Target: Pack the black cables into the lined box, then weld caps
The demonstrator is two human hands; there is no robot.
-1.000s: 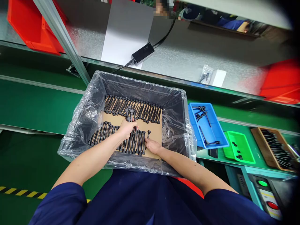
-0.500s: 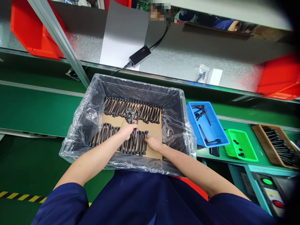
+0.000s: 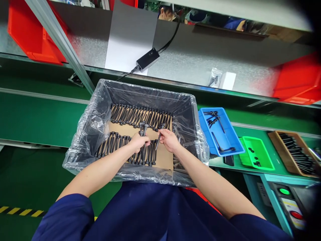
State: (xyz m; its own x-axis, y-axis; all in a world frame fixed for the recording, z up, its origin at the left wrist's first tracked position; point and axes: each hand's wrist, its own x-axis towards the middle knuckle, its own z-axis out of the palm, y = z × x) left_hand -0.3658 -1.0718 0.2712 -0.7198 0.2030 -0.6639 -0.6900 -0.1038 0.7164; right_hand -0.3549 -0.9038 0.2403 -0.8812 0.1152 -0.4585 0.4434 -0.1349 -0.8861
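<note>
A grey bin [image 3: 187, 113] lined with clear plastic stands in front of me. On its cardboard sheet [image 3: 164, 157] lie two rows of black bolts, a far row [image 3: 135, 114] and a near row [image 3: 117, 142]. My left hand [image 3: 137, 142] is closed around a small bunch of bolts [image 3: 142, 128] whose heads stick up. My right hand [image 3: 170, 140] pinches a single black bolt [image 3: 158, 134] just to the right of that bunch, above the near row's right end.
A blue tray [image 3: 227, 134] with black tools, a green tray [image 3: 258, 154] and a wooden tray [image 3: 293, 155] of black parts sit to the right. Red bins [image 3: 298, 80] and a power adapter [image 3: 147, 59] rest on the shelf behind. A button panel [image 3: 288, 201] is at lower right.
My right hand rose from the near row's right end and now holds one bolt next to my left hand. The left hand stayed in place with its bunch.
</note>
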